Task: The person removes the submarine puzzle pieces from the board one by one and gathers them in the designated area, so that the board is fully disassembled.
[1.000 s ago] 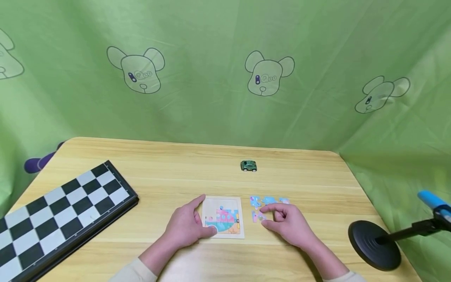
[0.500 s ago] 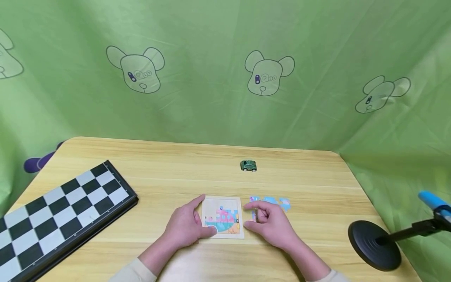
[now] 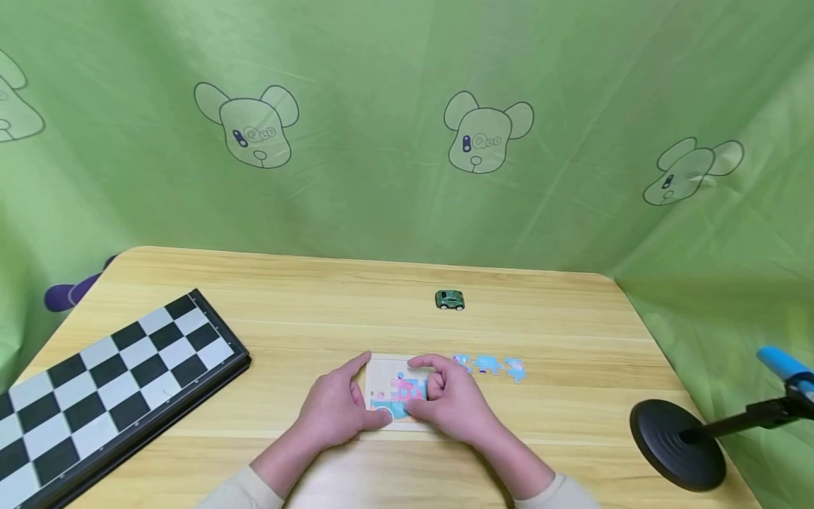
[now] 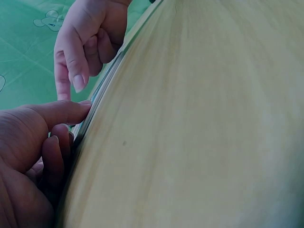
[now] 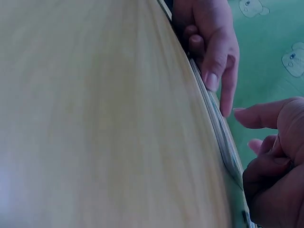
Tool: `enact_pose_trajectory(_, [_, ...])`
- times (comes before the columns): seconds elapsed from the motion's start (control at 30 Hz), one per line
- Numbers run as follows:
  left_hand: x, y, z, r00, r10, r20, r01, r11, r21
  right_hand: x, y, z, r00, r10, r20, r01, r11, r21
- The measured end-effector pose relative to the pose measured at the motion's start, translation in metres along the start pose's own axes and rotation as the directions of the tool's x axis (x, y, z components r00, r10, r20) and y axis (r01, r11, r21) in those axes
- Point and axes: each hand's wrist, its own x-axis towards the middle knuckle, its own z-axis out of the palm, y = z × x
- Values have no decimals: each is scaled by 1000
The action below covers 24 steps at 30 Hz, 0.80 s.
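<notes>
A square jigsaw puzzle board with a pale rim lies on the table, partly filled with pink, blue and teal pieces. My left hand grips its left side, thumb pressing on the lower left corner and index finger at the upper left. My right hand is over the board's right part, thumb and index finger curved with a visible gap between them; I see no piece there. Beside the right hand lie several loose puzzle pieces. In the left wrist view, the left thumb touches the board's edge.
A black-and-white chessboard occupies the table's left side. Behind the puzzle board stands a small green toy car. At the right edge is a stand with a round black base. A green curtain hangs behind the table.
My right hand has moved left from the loose pieces onto the puzzle board, its thumb and index finger spreading wider. The lower loose pieces are out of sight. The left hand has stayed in place.
</notes>
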Motion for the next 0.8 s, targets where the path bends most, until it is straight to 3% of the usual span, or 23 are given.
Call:
enact_pose_trajectory(0.23, [-1,0,0,1000,4,3,-4,1000,-8,1,-6,10,999,21,37,-19,999,-47])
enact_pose_trajectory(0.8, [-1,1,-1,1000,2,7,-2,1000,-12,5,-12,9,996,43,84,-33,993,-115])
